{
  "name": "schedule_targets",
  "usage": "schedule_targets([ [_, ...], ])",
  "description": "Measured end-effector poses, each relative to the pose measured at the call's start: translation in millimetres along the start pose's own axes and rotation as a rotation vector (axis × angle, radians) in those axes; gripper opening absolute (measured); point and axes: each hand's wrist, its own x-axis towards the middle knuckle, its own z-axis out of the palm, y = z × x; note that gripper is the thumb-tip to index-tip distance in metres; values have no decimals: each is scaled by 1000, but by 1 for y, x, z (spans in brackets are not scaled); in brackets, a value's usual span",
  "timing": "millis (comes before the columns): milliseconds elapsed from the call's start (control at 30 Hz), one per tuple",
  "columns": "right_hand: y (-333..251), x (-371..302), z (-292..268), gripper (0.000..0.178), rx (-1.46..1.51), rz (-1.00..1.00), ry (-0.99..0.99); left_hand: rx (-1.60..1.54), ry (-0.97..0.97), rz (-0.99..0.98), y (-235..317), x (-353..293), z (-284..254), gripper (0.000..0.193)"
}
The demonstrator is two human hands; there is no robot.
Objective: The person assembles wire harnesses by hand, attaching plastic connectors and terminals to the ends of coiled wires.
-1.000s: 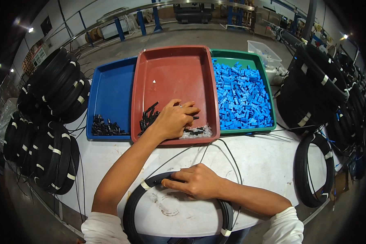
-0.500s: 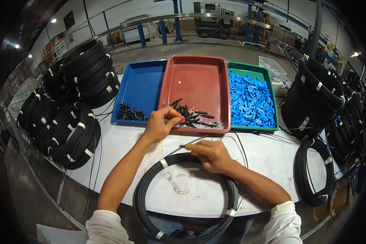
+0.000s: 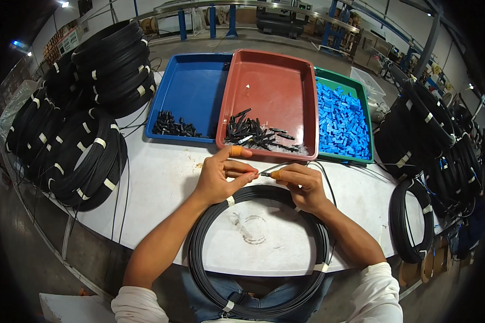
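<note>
A coil of black cable [image 3: 195, 242], bound with pale tape, stands over the table's near edge and my lap. Above its far side my two hands meet. My right hand [image 3: 303, 185] pinches the end of the black cable [image 3: 264, 174], whose tip points left. At that tip, the thumb and a finger of my left hand [image 3: 221, 176] are pressed together; what they hold, if anything, is too small to make out. Orange wraps cover some fingertips. Just beyond, the red tray [image 3: 275, 81] holds a pile of slim black connector pieces [image 3: 248, 131].
Left of the red tray is a blue tray [image 3: 191, 81] with small black parts [image 3: 172, 126]; right, a green tray [image 3: 367, 118] of blue clips [image 3: 342, 124]. Stacked cable coils [image 3: 110, 70] rise at left, more coils [image 3: 415, 134] at right. One coil [image 3: 400, 220] leans at the right edge.
My left hand has come back from the red tray to the cable end. My right hand has moved slightly right and up with the cable. The whole view has shifted downward.
</note>
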Motion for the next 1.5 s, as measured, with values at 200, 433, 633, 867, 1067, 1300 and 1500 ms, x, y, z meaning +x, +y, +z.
schedule_targets([
  [200, -3, 1, -3, 41, -33, -20, -22, 20, 17, 78, 9, -1, 4, 48],
  [433, 1, -2, -2, 38, -8, -26, -6, 182, 3, 200, 5, -3, 9, 50],
  [633, 4, -2, -2, 38, -17, -73, -4, 202, 11, 208, 7, -4, 9, 50],
  [867, 8, -1, -2, 42, -140, -175, -34, 457, -9, 334, 9, -7, 8, 44],
  [1067, 7, -1, -4, 44, -218, -202, -54, 429, -80, 309, 9, -8, 6, 36],
  [1300, 4, -2, -3, 38, -206, -205, -43, 477, -67, 431, 7, -9, 10, 31],
  [1500, 5, -1, 2, 37, 99, 60, -45, 376, 28, 334, 7, -3, 11, 52],
])
